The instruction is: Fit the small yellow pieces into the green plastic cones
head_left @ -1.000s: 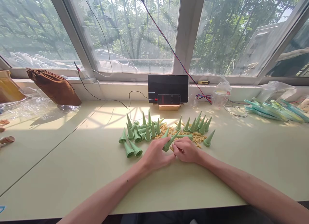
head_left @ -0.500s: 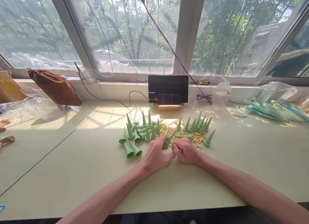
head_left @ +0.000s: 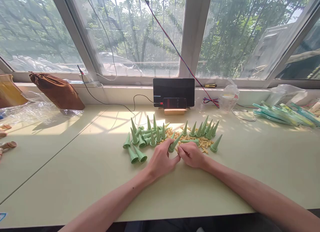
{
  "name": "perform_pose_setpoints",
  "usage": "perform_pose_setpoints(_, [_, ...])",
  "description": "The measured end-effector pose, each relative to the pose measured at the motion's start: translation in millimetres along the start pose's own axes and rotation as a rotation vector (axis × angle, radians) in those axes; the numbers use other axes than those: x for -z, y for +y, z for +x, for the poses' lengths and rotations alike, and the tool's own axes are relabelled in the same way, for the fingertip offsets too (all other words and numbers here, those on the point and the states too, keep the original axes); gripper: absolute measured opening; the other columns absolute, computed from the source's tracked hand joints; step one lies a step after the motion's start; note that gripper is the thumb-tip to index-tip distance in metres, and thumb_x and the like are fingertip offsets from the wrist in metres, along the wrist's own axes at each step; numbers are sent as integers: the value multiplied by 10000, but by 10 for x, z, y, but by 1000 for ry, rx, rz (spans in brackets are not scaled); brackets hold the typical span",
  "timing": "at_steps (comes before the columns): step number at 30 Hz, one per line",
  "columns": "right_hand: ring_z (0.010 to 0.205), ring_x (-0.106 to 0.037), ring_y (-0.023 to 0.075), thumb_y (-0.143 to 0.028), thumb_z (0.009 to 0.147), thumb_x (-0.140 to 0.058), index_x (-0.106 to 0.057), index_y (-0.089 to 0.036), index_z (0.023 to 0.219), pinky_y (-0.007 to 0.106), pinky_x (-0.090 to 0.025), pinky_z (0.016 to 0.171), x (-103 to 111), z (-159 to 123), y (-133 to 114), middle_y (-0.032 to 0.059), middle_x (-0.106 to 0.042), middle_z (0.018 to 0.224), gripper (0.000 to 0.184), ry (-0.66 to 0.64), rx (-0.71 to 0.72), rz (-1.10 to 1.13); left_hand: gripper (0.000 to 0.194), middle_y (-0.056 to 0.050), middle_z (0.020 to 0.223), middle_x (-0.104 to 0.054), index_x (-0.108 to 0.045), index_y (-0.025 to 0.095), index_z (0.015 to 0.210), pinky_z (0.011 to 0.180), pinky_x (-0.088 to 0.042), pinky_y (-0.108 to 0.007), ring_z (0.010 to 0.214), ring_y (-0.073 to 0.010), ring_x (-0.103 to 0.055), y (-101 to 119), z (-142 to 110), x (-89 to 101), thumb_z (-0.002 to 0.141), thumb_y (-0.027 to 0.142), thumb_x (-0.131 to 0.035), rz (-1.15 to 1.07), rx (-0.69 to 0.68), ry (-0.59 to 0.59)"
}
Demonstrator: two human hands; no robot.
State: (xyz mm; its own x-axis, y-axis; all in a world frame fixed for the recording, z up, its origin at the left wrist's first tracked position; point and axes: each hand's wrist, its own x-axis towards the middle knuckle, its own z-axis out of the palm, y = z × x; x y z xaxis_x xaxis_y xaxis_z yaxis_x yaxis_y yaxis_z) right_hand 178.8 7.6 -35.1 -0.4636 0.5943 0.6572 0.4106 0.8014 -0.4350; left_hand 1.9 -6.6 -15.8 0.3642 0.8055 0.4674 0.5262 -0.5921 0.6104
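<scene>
My left hand [head_left: 162,159] is closed around a green plastic cone [head_left: 176,142], its tip slanting up to the right. Close beside it, my right hand [head_left: 192,154] has its fingers curled in a pinch near the left thumb. What those fingers hold, if anything, is hidden. Behind both hands lies a pile of small yellow T-shaped pieces [head_left: 205,144]. Several green cones stand upright to the right of the pile, one of them a nearer cone [head_left: 216,143]. More cones stand or lie at the left, including a tipped cone [head_left: 140,155] showing its hollow base.
A black tablet [head_left: 173,87] and a phone [head_left: 174,103] lean on a wooden stand [head_left: 175,112] at the back. A brown drawstring bag [head_left: 57,92] is at back left. Teal plastic packets [head_left: 285,114] and a plastic-wrapped cup [head_left: 229,97] lie toward the right. Cables run along the sill.
My left hand and its cone have shifted very slightly, with the cone tilting a little. My right hand stays pinched in nearly the same place. The other cones have not moved.
</scene>
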Motion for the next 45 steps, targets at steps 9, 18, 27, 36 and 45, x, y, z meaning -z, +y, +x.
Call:
perform_pose_setpoints(9, [490,-241,85,-231,953,-406,-251,-198,602,237,-228,505,13,2,12,-60,-273,532,385,-19,-62,40,291,-12,910,-646,-586,198,1061,581,-447,-240,568,-90,-489,26,23,31,786,274,-645,2,-35,52])
perform_pose_setpoints(18, [487,-222,84,-209,919,-400,-225,-199,598,240,-220,495,15,9,-3,-61,-251,528,366,-51,-88,30,291,7,785,-608,-638,197,1055,557,-400,-231,568,-97,-407,1,22,29,765,221,-621,42,-46,28])
perform_pose_setpoints(27, [480,-188,87,-177,876,-419,-200,-206,595,250,-202,489,-5,3,-18,-66,-219,521,357,-18,-26,-43,256,19,740,-583,-644,199,998,558,-378,-214,586,-96,-428,58,32,72,748,171,-598,23,-54,-33])
perform_pose_setpoints(36, [481,-203,97,-188,882,-405,-208,-212,588,244,-219,488,3,12,-13,-61,-242,511,355,-46,-4,-78,264,3,777,-608,-606,195,1012,563,-411,-228,599,-106,-451,16,17,45,749,198,-590,25,-62,-13])
perform_pose_setpoints(45, [485,-205,96,-204,920,-380,-229,-208,592,247,-212,492,8,13,-10,-60,-246,523,361,-57,-23,-16,269,1,847,-662,-600,197,1015,577,-460,-233,544,-88,-516,25,19,36,751,230,-640,15,-50,53])
